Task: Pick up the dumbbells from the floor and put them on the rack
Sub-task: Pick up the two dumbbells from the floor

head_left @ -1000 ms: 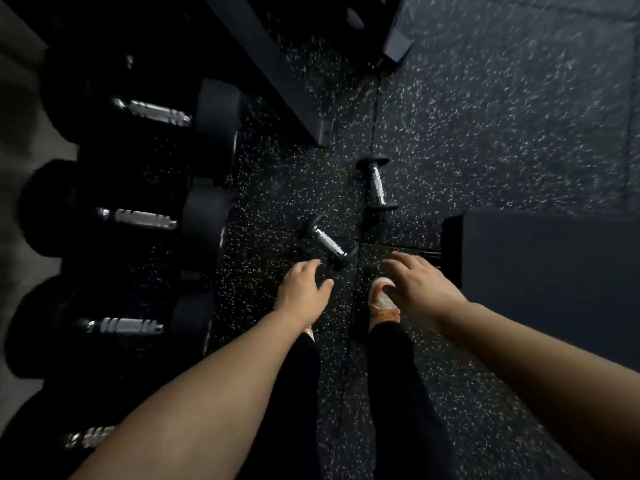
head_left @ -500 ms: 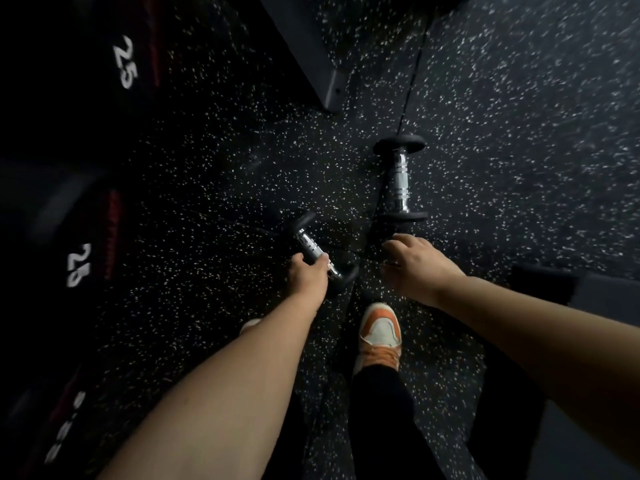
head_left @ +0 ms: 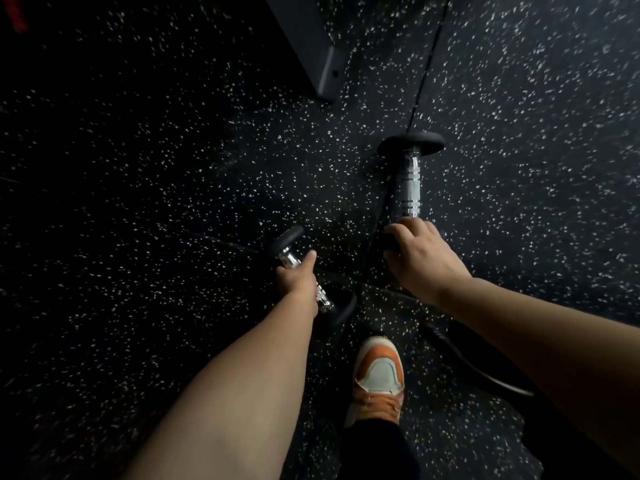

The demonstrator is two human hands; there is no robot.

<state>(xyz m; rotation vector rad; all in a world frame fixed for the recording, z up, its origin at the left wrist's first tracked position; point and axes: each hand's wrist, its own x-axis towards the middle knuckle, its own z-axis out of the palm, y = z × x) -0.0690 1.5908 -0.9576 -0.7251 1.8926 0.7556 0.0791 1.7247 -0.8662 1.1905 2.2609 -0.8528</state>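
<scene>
Two small dumbbells with chrome handles and black round ends lie on the speckled black floor. My left hand (head_left: 298, 279) is wrapped around the handle of the near dumbbell (head_left: 290, 258), which lies slanted just ahead of my foot. The far dumbbell (head_left: 410, 181) lies lengthwise to the right. My right hand (head_left: 420, 258) rests over its near end, fingers curled down over the black head, which is mostly hidden. Its handle is still bare. The rack's dark foot (head_left: 311, 46) shows at the top centre.
My orange and white shoe (head_left: 379, 375) stands on the floor right behind the near dumbbell. A seam between the floor mats (head_left: 427, 60) runs from the top down to the far dumbbell. A dark curved edge (head_left: 485, 372) lies under my right forearm.
The view has dropped closer to the floor. My left hand closed fully round the near dumbbell's handle. My right hand moved forward onto the near end of the far dumbbell.
</scene>
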